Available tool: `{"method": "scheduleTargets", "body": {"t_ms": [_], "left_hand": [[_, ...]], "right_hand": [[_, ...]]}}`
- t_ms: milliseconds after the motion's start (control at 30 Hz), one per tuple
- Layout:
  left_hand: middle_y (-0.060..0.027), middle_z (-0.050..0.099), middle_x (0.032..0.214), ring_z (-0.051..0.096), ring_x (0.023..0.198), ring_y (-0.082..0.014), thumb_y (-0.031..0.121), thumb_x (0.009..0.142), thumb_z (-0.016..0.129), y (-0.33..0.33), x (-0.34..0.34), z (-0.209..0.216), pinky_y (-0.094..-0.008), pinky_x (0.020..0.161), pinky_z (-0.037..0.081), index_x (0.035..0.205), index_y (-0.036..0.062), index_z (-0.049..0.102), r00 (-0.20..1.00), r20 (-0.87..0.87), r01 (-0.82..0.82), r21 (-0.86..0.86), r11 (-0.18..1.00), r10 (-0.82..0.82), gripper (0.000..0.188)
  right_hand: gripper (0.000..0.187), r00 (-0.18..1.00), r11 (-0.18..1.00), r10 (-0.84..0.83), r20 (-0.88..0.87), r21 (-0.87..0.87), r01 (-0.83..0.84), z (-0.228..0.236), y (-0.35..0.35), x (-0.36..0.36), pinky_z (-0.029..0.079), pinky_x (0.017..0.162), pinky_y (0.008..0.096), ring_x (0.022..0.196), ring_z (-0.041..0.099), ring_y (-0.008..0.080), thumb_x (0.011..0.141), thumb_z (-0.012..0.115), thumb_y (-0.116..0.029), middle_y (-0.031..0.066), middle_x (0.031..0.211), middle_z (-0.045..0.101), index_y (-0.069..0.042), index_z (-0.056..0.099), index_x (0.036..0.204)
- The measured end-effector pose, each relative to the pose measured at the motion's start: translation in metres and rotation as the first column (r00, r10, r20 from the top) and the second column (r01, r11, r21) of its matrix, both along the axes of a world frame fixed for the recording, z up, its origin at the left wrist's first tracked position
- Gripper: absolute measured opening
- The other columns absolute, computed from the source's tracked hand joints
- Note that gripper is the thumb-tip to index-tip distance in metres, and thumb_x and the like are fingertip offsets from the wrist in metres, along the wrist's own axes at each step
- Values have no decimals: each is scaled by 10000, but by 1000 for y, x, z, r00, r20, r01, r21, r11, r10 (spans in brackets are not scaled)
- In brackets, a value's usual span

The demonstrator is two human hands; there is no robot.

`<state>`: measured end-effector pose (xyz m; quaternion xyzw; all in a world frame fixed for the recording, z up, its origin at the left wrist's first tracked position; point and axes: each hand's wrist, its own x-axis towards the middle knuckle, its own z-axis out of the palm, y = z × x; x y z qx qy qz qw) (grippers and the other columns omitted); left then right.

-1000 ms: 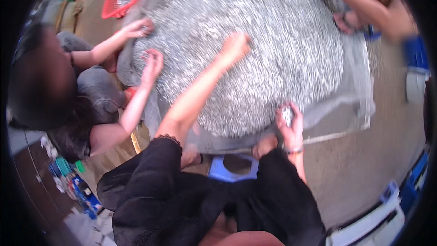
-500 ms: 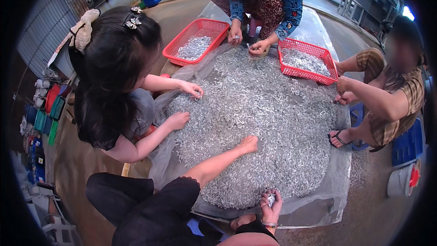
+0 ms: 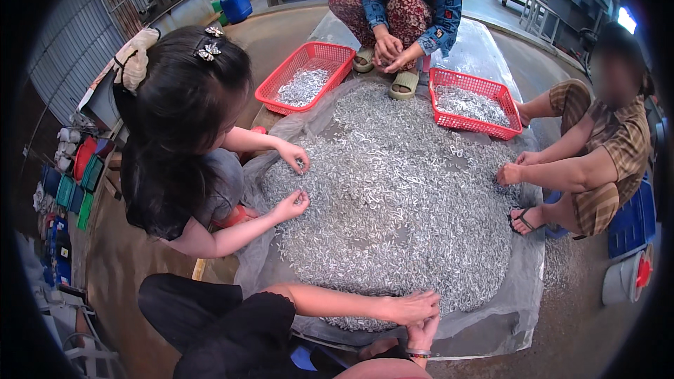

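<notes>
Head view: the left hand (image 3: pixel 408 307) lies across the right hand (image 3: pixel 421 337), its bent fingers meeting the right one's at the near edge of the mound (image 3: pixel 449 238) of small silvery pieces. Whether either hand pinches a piece I cannot tell (the overlap hides both palms). To handle such pieces well, I would hold the lower palm hollowed and level, pass them with the fingertips rather than the whole fist, and stay low over the mound, so that a slip would land on the mesh sheet (image 3: pixel 484 326) and not past the platform's near edge.

The mound spreads over that grey sheet on a low platform (image 3: pixel 491 49), with larger looped pieces lying paler toward its middle. A red basket (image 3: pixel 323 55) stands by the far left corner, and a second red basket (image 3: pixel 477 126) near the far right edge, both partly filled. Co-workers' hands show around it: one pair (image 3: pixel 291 205) at the left edge, another (image 3: pixel 393 56) at the far edge, another (image 3: pixel 511 173) at the right edge
</notes>
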<state>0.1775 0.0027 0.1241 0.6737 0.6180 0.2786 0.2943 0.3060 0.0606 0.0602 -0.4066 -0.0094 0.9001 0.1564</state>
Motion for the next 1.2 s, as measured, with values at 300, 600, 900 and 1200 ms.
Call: {"method": "scheduleTargets", "body": {"t_ms": [300, 600, 900, 1200], "left_hand": [[-203, 467, 1194, 412, 1148, -387, 275, 739, 676, 48, -163, -58, -505, 917, 386, 1123, 70, 549, 642, -459, -653, 92, 751, 614, 454], [-158, 447, 1222, 395, 1159, -336, 261, 822, 605, -10, -137, -142, -461, 966, 317, 1185, 170, 509, 637, -377, -707, 63, 705, 672, 387], [-104, 540, 1018, 504, 977, -243, 129, 717, 709, -70, -83, -34, -359, 843, 406, 1045, 152, 634, 814, 141, -509, -296, 808, 564, 337], [-2, 632, 744, 606, 740, -111, 154, 773, 688, -75, -119, -7, -287, 756, 464, 1152, 109, 601, 732, 153, -543, -458, 704, 664, 391]], "right_hand": [[325, 998, 998, 26, -66, 59, -22, 7, 14, 13, 358, 318, 235, 560, 521, 216, 899, 423, -142, 118, 867, 565, -77, 497, 1209], [479, 990, 998, 63, -124, 38, -59, 6, 12, 16, 363, 342, 231, 630, 527, 214, 953, 325, -398, 149, 898, 539, -78, 396, 1302], [333, 953, 983, -24, -302, -181, -33, 2, 1, 5, 342, 345, 191, 709, 445, 207, 946, 401, -305, 146, 913, 495, -18, 499, 1084], [251, 934, 960, 8, -358, -257, -107, -5, -11, -6, 323, 330, 164, 682, 427, 171, 942, 457, -266, 136, 891, 476, -21, 491, 901]]}}
